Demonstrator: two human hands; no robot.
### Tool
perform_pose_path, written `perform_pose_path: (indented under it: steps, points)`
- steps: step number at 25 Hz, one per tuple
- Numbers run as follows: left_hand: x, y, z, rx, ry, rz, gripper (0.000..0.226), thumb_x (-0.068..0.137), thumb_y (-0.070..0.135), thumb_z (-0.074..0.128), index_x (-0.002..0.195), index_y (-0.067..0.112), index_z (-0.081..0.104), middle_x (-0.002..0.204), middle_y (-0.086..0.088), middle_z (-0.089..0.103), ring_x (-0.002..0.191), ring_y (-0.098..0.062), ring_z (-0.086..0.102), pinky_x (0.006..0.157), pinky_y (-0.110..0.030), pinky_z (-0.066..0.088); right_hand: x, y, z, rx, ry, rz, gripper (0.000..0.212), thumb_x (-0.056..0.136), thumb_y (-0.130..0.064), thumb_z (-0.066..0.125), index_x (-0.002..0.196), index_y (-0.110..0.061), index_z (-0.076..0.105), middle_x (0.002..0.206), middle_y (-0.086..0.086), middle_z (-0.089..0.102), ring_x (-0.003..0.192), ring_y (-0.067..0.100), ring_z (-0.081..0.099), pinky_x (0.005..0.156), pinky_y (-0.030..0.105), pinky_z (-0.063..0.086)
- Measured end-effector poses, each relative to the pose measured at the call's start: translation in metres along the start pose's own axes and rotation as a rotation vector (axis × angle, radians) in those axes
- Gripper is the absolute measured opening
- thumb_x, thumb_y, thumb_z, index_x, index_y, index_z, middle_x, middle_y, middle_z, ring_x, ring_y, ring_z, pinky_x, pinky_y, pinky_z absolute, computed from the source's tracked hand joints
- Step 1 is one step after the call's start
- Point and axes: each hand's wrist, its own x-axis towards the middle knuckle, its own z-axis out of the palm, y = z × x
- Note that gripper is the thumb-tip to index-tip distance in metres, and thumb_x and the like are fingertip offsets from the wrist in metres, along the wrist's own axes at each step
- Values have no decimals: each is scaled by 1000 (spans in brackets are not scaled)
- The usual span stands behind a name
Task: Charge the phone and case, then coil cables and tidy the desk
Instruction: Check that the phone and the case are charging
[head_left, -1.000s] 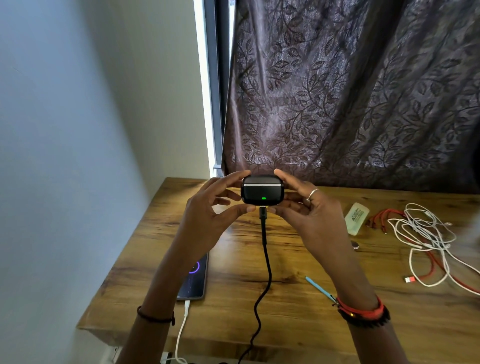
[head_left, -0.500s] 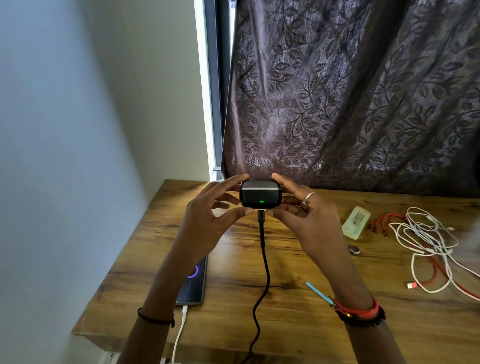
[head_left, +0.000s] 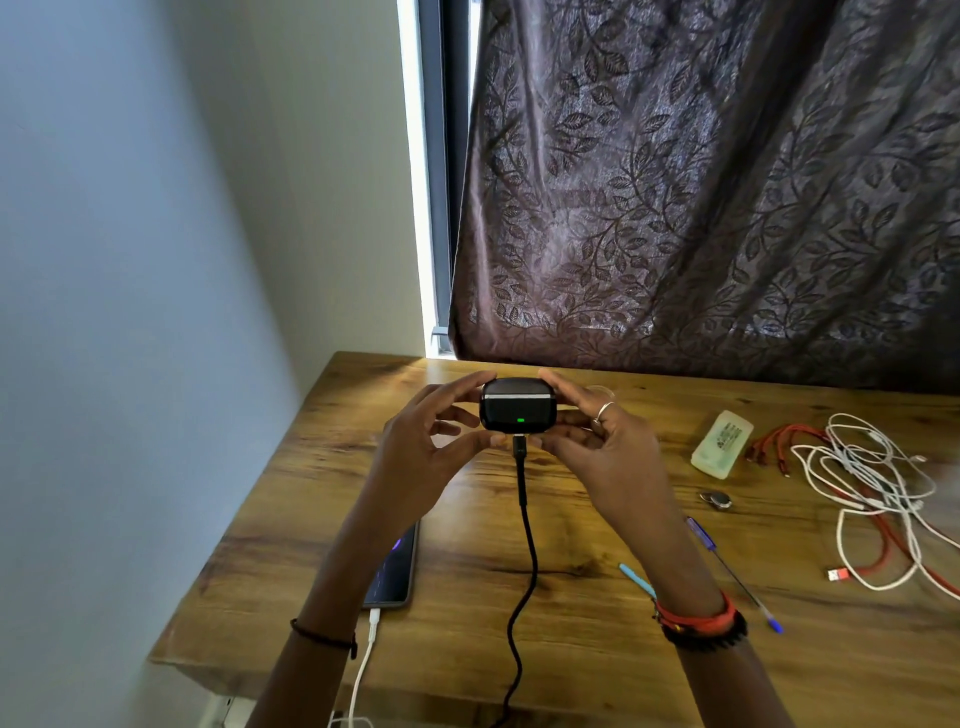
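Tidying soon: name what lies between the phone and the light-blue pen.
In the head view, only the black cable crosses the desk between phone and light-blue pen.

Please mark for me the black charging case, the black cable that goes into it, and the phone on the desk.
black charging case (head_left: 517, 408): head view, middle of its front face.
black cable (head_left: 522, 493): head view, straight stretch just under the case.
phone (head_left: 395, 577): head view, visible strip of its screen.

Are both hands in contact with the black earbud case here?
Touching. The head view shows the left hand and right hand pinching the case between fingertips and thumbs.
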Motion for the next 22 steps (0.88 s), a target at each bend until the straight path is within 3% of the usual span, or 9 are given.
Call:
perform_pose_path:
  steps: [9,13,14,17,22]
  points:
    - [-7,-64,21,4,-48,-105,55,76,16,74,121,37,50,111,8,61,86,2,62,75,-13,51,8,67,27,-78,-46,125,60,75,-2,73,128,-25,55,114,-3,56,104,11,62,90,18,51]
    - [-16,-98,38,72,-111,-224,54,79,15,72,126,29,50,113,3,61,81,4,61,71,-7,47,6,112,47,-218,-90,203,58,77,-9,73,130,-23,54,113,0,55,104,9,56,86,2,41]
    - [-18,-107,41,89,-126,-253,53,79,14,72,127,26,51,113,2,61,79,4,61,71,-6,47,4,122,52,-246,-104,229,58,77,-9,73,130,-22,54,114,1,56,104,10,56,86,3,41]
    - [-25,-133,51,164,-177,-320,51,81,17,70,128,25,52,117,0,61,80,3,59,70,-6,46,2,150,66,-311,-134,302,58,78,-11,73,131,-20,53,119,6,56,112,19,56,97,23,46]
    - [-36,-163,63,287,-260,-423,51,85,18,66,132,26,48,125,0,53,88,-2,56,79,-17,49,-4,180,79,-402,-193,377,56,81,-13,69,133,-20,51,127,4,56,119,15,50,90,10,33]
